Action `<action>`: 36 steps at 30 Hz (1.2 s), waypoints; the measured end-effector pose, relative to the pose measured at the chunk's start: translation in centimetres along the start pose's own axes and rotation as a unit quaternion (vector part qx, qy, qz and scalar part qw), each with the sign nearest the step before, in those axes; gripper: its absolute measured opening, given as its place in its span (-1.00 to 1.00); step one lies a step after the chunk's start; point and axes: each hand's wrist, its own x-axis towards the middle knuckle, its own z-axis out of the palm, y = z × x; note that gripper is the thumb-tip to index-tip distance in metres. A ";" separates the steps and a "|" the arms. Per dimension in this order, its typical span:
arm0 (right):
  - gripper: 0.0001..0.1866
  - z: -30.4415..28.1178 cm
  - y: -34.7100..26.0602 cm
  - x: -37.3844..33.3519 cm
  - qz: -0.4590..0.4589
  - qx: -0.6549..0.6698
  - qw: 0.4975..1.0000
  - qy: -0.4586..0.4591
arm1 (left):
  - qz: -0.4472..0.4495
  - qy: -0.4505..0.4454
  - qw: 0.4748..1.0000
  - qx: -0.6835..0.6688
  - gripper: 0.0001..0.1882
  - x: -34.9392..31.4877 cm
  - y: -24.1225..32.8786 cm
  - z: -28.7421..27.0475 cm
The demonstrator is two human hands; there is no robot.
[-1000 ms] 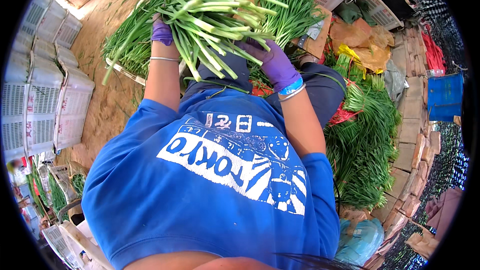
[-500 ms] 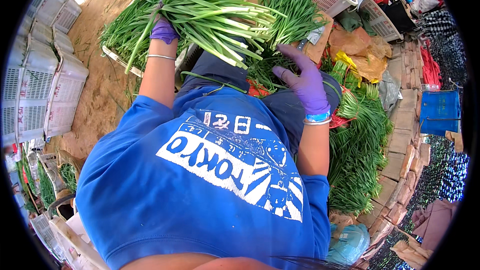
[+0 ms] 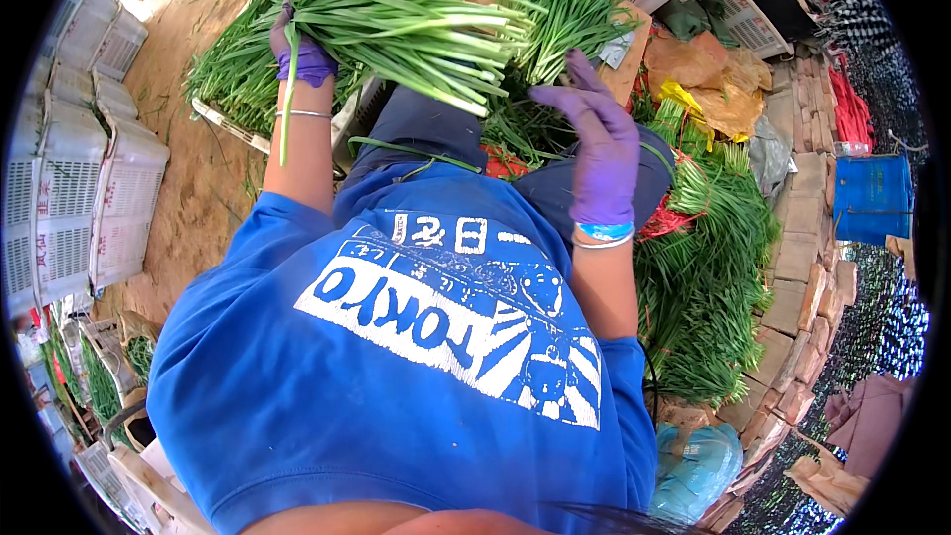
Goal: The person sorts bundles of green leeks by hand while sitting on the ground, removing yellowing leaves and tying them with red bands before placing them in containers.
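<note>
My left hand (image 3: 305, 54), in a purple glove, grips a thick bunch of garlic chives (image 3: 416, 28) by its leafy part. The pale stem ends fan out to the right, above my lap. Just right of those ends is my right hand (image 3: 604, 154), also gloved in purple, with fingers apart and nothing in it. Beneath the bunch, more loose chives (image 3: 248, 64) fill a white plastic crate (image 3: 230, 124). Another pile of chives (image 3: 567, 15) lies behind the stem ends.
Tied bundles of chives (image 3: 693, 307) are heaped at my right, beside a brick edging (image 3: 788, 277). A wooden board (image 3: 626, 74) and brown plastic bag (image 3: 718, 69) are beyond my right hand. White crates (image 3: 69, 188) stand stacked at left; a blue bucket (image 3: 872, 198) stands far right.
The bunch in my left hand has shifted slightly left, its stem ends looking more gathered. My right hand has moved a little left, its fingers pointing further up.
</note>
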 end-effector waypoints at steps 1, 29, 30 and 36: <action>-0.80 -0.9 0.5 0.0 0.020 -0.034 0.999 -0.004 | 0.001 -0.001 1.000 0.026 -0.51 -0.9 0.1 0.6; -0.68 0.8 6.7 1.3 0.232 0.188 0.953 -0.048 | 0.002 -0.024 1.000 -0.008 -0.52 -2.0 -0.1 2.2; -0.69 0.5 6.7 1.2 0.213 0.191 0.957 -0.041 | 0.003 -0.036 0.999 -0.004 -0.52 -1.1 -0.3 1.8; -0.65 -1.9 8.1 -0.2 0.149 -0.061 0.982 -0.096 | 0.016 -0.064 0.998 -0.015 -0.52 0.2 1.1 0.0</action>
